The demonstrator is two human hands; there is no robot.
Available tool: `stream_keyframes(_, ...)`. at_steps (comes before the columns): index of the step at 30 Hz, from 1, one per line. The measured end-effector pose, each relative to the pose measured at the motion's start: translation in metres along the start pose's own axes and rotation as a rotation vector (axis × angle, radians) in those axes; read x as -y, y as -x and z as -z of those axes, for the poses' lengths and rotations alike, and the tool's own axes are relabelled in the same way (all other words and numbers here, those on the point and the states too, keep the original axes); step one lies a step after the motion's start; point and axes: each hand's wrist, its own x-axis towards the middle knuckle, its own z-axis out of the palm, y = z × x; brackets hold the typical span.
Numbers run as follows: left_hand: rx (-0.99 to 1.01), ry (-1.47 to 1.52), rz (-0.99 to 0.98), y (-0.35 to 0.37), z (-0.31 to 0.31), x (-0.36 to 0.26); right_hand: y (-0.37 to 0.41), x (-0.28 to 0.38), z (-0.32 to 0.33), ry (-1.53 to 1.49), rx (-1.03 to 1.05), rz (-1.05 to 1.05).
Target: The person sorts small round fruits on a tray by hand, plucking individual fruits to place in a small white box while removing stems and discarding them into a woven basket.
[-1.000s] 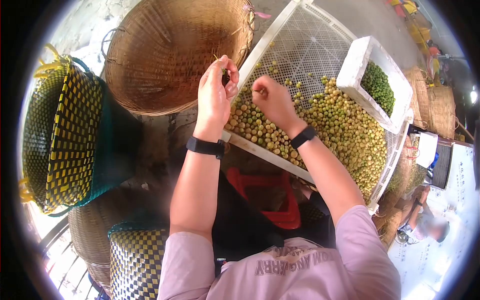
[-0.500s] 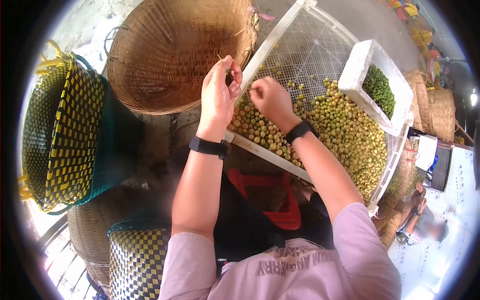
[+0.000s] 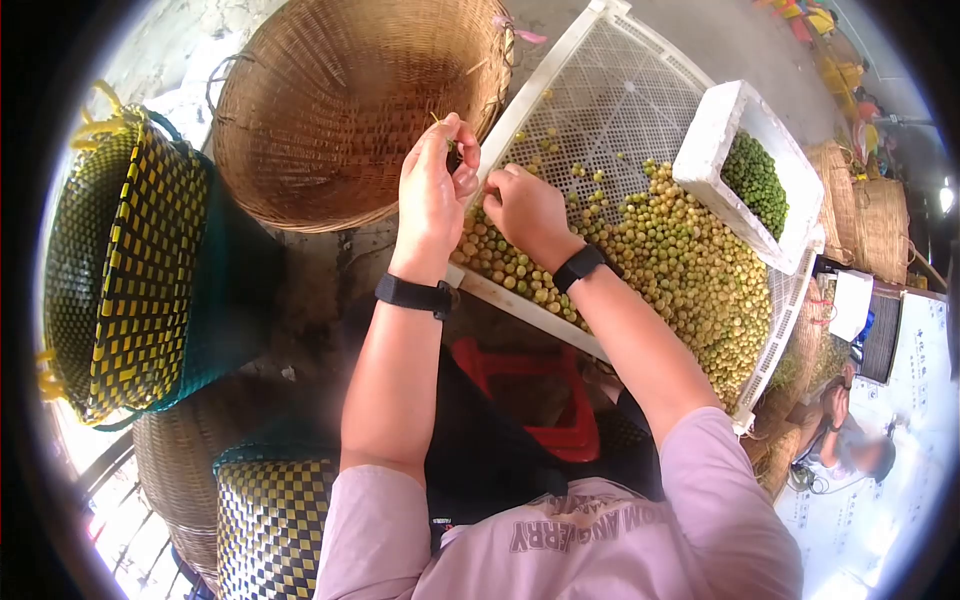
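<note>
My left hand point(image 3: 437, 190) is raised between the big wicker basket and the white tray, its fingertips pinched on a thin green stem point(image 3: 437, 121). Close beside it, my right hand point(image 3: 530, 215) is closed above the tray's left corner, with whatever its fingers may hold hidden. Below it, many round yellow-green fruits point(image 3: 690, 270) lie in the white mesh tray point(image 3: 540, 78). The wicker basket point(image 3: 340, 130) looks empty inside. A white foam box point(image 3: 710, 125) with small green fruits point(image 3: 755, 180) rests on the tray's right side.
Yellow-and-black woven baskets stand at the left point(image 3: 140, 270) and lower left point(image 3: 270, 520). A red plastic stool point(image 3: 575, 435) is under the tray's near edge. More wicker baskets point(image 3: 880, 225) stand at the right, and another person point(image 3: 850, 440) sits at the lower right.
My right hand has shifted slightly left, nearer to my left hand. My left hand has barely moved and keeps its pinch on the stem.
</note>
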Motion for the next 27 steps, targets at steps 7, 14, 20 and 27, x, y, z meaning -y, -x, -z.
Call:
stream_keyframes(7, 0.010, -0.008, 0.005, -0.002, 0.002, 0.003, 0.003, -0.010, 0.005, -0.133, -0.012, 0.011)
stream_keyframes(14, 0.026, -0.020, 0.002, 0.000, 0.001, 0.002, 0.002, -0.066, 0.042, -1.462, 0.065, -0.502)
stream_keyframes(20, 0.021, -0.015, 0.007, -0.003, 0.002, 0.003, -0.032, -0.036, 0.011, -0.108, -0.092, -0.168)
stream_keyframes(27, 0.033, -0.011, -0.006, -0.001, 0.004, -0.001, -0.005, -0.084, 0.102, -1.245, -0.119, -0.471)
